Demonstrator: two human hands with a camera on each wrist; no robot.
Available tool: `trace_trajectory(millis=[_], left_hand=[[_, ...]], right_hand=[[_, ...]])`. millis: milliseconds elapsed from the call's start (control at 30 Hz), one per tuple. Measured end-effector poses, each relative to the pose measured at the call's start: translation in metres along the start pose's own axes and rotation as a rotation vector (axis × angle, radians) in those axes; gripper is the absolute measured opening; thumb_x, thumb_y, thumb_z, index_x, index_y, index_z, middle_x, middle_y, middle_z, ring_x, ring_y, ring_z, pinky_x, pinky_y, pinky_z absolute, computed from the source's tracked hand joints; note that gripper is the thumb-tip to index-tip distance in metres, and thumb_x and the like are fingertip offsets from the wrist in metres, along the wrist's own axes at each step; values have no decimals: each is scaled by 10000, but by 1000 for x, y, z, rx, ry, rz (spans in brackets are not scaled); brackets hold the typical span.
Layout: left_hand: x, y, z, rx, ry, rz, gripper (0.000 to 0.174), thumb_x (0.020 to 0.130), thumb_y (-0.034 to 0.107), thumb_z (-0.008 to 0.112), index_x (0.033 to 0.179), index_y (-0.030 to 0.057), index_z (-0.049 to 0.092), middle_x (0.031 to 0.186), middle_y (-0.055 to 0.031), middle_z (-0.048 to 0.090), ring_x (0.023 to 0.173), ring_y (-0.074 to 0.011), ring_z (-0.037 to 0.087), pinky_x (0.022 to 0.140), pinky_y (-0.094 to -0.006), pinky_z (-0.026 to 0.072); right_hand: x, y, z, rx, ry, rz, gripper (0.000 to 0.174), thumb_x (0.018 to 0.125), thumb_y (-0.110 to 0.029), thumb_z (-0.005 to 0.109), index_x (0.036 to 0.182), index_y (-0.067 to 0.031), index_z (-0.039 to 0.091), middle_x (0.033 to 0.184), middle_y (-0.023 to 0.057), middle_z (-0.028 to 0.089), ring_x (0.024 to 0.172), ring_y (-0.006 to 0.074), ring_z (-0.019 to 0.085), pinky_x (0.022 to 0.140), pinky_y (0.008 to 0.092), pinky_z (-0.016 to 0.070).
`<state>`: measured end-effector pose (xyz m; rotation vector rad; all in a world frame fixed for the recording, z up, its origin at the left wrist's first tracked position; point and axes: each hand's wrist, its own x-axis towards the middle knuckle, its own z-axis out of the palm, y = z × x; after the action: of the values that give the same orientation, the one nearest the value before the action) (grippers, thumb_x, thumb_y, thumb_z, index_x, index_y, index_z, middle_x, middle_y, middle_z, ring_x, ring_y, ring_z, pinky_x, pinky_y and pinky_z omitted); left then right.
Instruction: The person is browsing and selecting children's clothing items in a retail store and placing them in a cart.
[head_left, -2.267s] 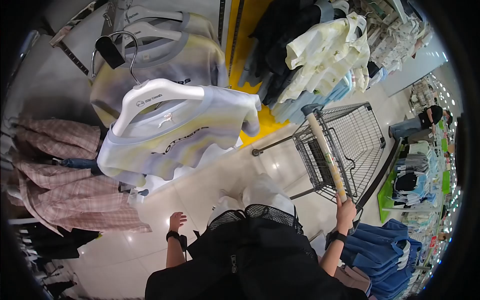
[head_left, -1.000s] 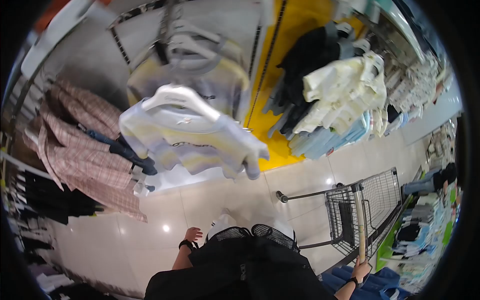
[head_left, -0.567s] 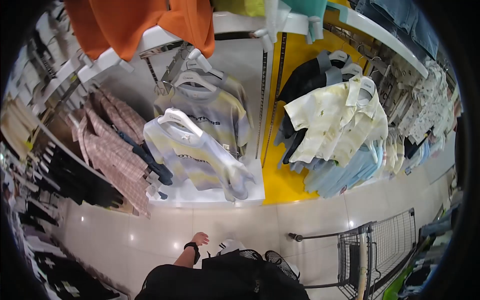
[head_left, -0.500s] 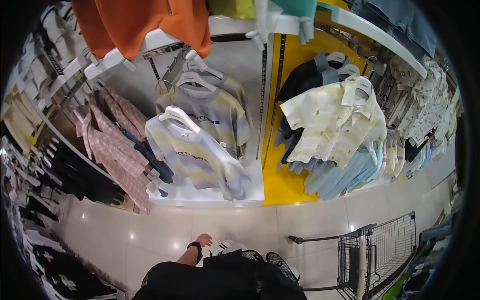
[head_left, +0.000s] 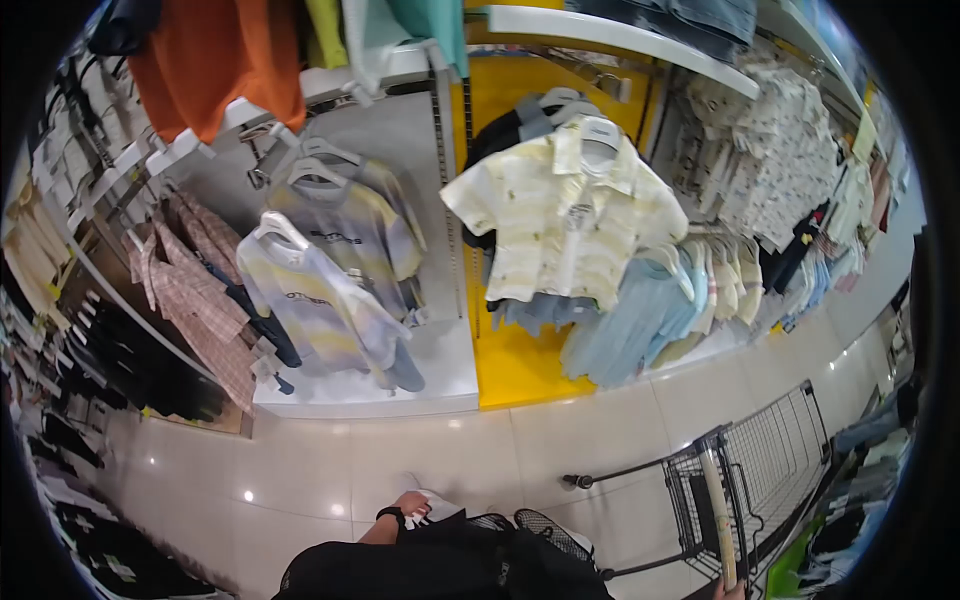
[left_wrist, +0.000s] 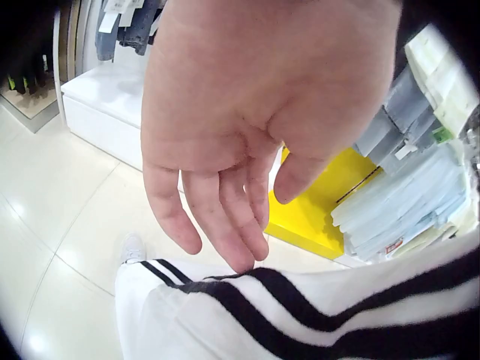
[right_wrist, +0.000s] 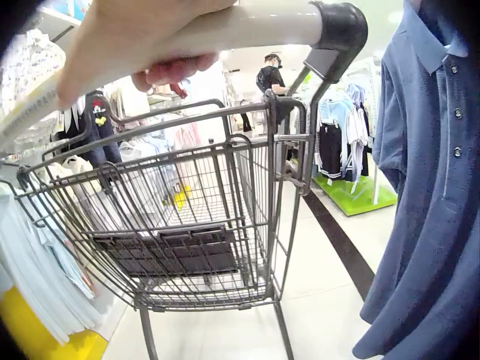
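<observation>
My left hand (head_left: 410, 506) hangs beside my leg, its fingers loosely bent and holding nothing; in the left wrist view the hand (left_wrist: 240, 112) hangs in front of white trousers (left_wrist: 187, 307) with black stripes. My right hand (head_left: 730, 590) is at the lower edge of the head view, on the handle (head_left: 718, 500) of a shopping cart (head_left: 775, 450). Seen from the right wrist, the right hand (right_wrist: 142, 37) curls its fingers round the pale handle bar (right_wrist: 262, 27), with the wire basket (right_wrist: 202, 195) below it.
Tie-dye shirts (head_left: 320, 300) and a pale yellow shirt (head_left: 560, 210) hang over white and yellow platforms (head_left: 530, 375). Pink plaid clothes (head_left: 195, 300) hang at the left. Blue polo shirts (right_wrist: 435, 180) hang close right of the cart. A person (right_wrist: 271, 79) stands beyond the cart.
The head view has turned right, so the racks sit further left. My right hand, out of sight half a second ago, shows again at the handle. My left hand still hangs beside my leg.
</observation>
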<state>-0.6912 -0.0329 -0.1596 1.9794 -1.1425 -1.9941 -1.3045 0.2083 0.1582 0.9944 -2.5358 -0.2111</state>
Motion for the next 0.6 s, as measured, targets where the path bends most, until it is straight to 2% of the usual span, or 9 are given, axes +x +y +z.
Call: trace_trajectory(millis=[33, 67, 167, 200, 233, 267, 467, 533, 600], left_hand=[[23, -33, -4, 118, -176, 173, 260, 796, 254, 451, 962, 79, 550, 862, -28, 626, 696, -163, 612, 515, -302, 429], [42, -61, -1, 42, -189, 47, 251, 796, 239, 446, 957, 81, 556, 856, -21, 626, 693, -157, 611, 504, -300, 429], [25, -59, 6, 278, -174, -38, 254, 798, 215, 440, 981, 86, 560, 853, -21, 628, 705, -150, 610, 513, -294, 439], [2, -43, 10, 76, -57, -173, 253, 795, 194, 452, 995, 79, 554, 863, -23, 628, 741, -155, 612, 540, -310, 461], [5, -39, 5, 81, -57, -175, 253, 795, 194, 452, 995, 79, 554, 863, -23, 628, 741, -155, 612, 540, -310, 461], [4, -40, -1, 183, -96, -33, 249, 792, 179, 457, 998, 71, 546, 873, -33, 628, 755, -162, 613, 555, -330, 467], [1, -41, -34, 564, -302, 414, 268, 791, 138, 468, 1041, 48, 500, 909, -107, 620, 796, -211, 618, 624, -408, 474], [-42, 23, -9, -42, 95, -56, 269, 799, 145, 459, 1047, 44, 489, 901, -140, 616, 782, -233, 621, 624, -418, 464], [-38, 24, -2, -30, 104, -12, 262, 804, 146, 453, 1042, 43, 490, 894, -148, 615, 774, -243, 622, 624, -422, 459]], right_hand=[[8, -6, -17, -17, -257, 153, 495, 740, -530, 513, 893, -66, 586, 727, 126, 603, 673, 292, 585, 586, 422, 448], [15, -10, -31, 19, -290, 189, 533, 729, -546, 521, 937, -61, 594, 767, 135, 615, 717, 299, 595, 636, 425, 457], [28, 5, -9, 122, -176, 206, 545, 727, -546, 522, 984, -71, 595, 843, 155, 617, 794, 308, 595, 697, 419, 456], [38, -1, -24, 192, -272, 238, 569, 728, -531, 527, 1024, -48, 578, 945, 180, 598, 885, 344, 567, 760, 418, 441], [47, 17, 28, 265, -31, 50, 478, 692, -451, 597, 913, -28, 560, 823, 188, 581, 787, 362, 554, 671, 432, 427], [60, 30, 85, 328, 205, -141, 410, 655, -370, 667, 802, -9, 542, 701, 197, 564, 690, 380, 541, 582, 445, 414], [151, -70, 43, 407, -165, 86, 559, 708, -538, 538, 817, 7, 599, 709, 218, 581, 704, 373, 573, 613, 428, 440], [163, -76, 44, 385, -162, 149, 624, 724, -586, 481, 788, 19, 620, 697, 215, 584, 695, 364, 578, 626, 423, 442], [171, -81, 49, 348, -94, 164, 653, 726, -608, 466, 756, 26, 619, 660, 198, 582, 647, 352, 579, 598, 421, 442]])
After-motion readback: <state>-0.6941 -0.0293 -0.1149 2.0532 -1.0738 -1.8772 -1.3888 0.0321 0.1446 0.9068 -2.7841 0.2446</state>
